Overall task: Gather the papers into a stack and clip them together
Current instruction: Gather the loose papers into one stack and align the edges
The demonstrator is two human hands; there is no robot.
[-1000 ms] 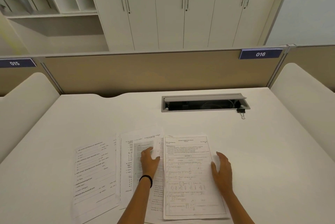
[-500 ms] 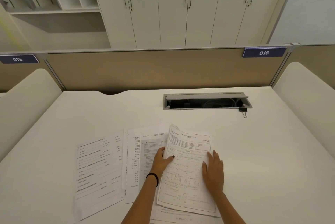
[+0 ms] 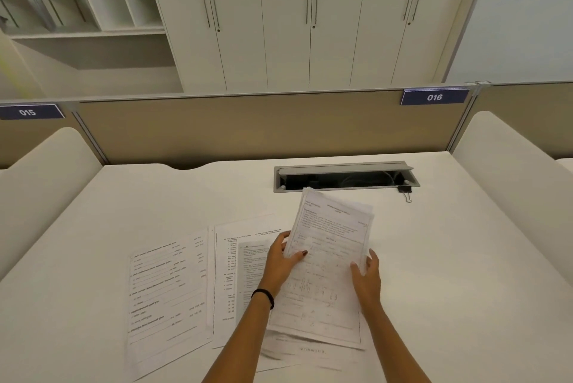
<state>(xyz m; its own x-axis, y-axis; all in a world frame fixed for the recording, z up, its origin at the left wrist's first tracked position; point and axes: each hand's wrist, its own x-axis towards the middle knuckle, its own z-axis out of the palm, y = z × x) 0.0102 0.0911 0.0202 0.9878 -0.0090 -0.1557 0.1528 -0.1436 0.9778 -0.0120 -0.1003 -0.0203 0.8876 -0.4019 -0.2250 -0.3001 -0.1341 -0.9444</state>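
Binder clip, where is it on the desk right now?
Head view: the binder clip lies back right on the desk, by the right front corner of the open cable hatch, beyond the lifted papers.

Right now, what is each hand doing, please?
Left hand: grips the lifted papers.
Right hand: holds the same papers at their right edge.

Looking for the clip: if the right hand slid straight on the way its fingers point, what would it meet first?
From the right hand, likely the cable tray rim, left of the binder clip; depth is unclear.
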